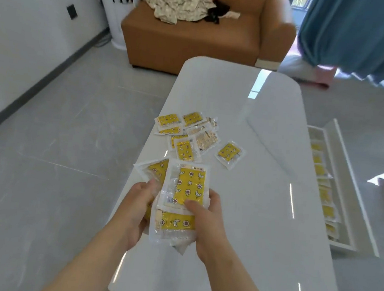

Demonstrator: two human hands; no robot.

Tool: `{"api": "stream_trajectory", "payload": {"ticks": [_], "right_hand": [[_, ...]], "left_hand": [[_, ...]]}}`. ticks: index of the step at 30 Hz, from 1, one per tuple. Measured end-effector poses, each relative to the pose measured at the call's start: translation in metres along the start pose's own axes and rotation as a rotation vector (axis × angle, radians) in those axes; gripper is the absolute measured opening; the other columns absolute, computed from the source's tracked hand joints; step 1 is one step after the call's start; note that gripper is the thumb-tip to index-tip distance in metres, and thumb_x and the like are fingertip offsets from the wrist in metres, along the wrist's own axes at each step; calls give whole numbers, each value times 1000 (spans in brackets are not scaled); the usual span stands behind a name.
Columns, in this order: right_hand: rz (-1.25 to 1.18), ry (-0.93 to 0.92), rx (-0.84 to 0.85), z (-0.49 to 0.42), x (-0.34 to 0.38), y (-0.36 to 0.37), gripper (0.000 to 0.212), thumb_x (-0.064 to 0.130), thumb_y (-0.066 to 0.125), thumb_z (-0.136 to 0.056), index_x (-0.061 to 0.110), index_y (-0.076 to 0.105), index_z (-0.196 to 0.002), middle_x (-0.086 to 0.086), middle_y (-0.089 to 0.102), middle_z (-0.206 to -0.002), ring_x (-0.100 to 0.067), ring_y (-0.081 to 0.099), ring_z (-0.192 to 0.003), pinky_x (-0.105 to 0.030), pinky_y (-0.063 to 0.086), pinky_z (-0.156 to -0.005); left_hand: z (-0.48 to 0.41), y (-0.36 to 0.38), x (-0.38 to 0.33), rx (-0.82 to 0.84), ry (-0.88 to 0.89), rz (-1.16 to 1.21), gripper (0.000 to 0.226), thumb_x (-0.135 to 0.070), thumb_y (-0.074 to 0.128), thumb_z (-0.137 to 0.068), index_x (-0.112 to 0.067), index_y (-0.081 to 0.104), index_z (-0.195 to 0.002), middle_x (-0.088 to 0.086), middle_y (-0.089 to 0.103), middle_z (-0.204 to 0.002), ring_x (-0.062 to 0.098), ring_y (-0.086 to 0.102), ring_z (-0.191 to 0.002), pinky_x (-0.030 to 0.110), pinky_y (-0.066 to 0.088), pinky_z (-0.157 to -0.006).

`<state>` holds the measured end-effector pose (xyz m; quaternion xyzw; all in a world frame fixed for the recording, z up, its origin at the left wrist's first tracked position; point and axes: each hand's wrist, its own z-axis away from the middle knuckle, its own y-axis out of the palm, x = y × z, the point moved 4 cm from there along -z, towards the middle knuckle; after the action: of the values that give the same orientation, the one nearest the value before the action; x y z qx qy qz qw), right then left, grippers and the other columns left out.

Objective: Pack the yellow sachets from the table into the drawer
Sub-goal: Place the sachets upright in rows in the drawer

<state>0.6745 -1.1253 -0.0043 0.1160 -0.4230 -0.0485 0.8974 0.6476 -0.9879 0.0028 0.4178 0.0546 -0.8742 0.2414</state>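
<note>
The right hand (206, 225) gripped a bundle of yellow sachets (187, 187) from the right side. Its thumb (192, 204) was pressed on the face of the top sachet and its fingers were curled behind the bundle. The left hand (138, 210) held the same bundle from the left, with its fingers curled round the edge and partly hidden by the clear wrappers. The bundle was fanned unevenly: one sachet stood upright on top, another stuck out to the far left, and more lay crosswise below. Both hands held it just above the near left part of a glossy white table (263, 200).

Farther along the table, near its left edge, lay a loose heap of sachets (187, 135), overlapping each other, some showing their yellow side and some their pale side. A single sachet (229, 153) lay by itself just to the right of the heap.

On the right side of the table an open drawer (353, 186) stuck out, and a row of packed sachets (323, 194) ran along it from far to near.

Beyond the far end of the table stood a brown sofa (192, 43) with a crumpled cloth (180, 2) on its seat. A white tower unit (115, 7) stood to the left of the sofa against the wall, and a blue curtain (364, 33) hung at the far right. The floor (40, 177) was grey tile.
</note>
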Motion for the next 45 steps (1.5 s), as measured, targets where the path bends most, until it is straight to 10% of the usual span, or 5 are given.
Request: {"api": "stream_trajectory", "payload": {"ticks": [5,13,24,45], "right_hand": [[-31,-54,3,102,24,-32,41,-3,51,-87,24,45,-118,-5,66,-98,-22,67,-77,-32,55,-60],[-48,-134,-80,194,78,-136,36,-7,46,-83,21,56,-104,-12,67,-98,-28,66,-79,-32,52,-60],[12,-260,-334,211,201,-425,19,4,48,-92,22,54,-93,-6,68,-87,-22,68,-70,-28,53,-53],[140,-109,-211,-79,454,-595,18,2,50,-91,15,56,-102,-8,67,-93,-22,67,-76,-35,57,-63]], "left_hand": [[91,26,-1,-6,56,-11,45,-21,61,-90,-16,42,-130,11,65,-103,30,66,-85,49,55,-77],[196,128,2,100,75,-20,19,-11,57,-91,-20,45,-80,5,61,-89,26,60,-76,40,51,-71],[225,447,57,314,31,-70,15,-7,54,-91,-13,60,-103,14,70,-97,33,67,-83,40,55,-65],[-4,761,-59,128,29,-62,11,-16,54,-93,-17,57,-103,14,68,-98,32,66,-84,45,56,-72]]}}
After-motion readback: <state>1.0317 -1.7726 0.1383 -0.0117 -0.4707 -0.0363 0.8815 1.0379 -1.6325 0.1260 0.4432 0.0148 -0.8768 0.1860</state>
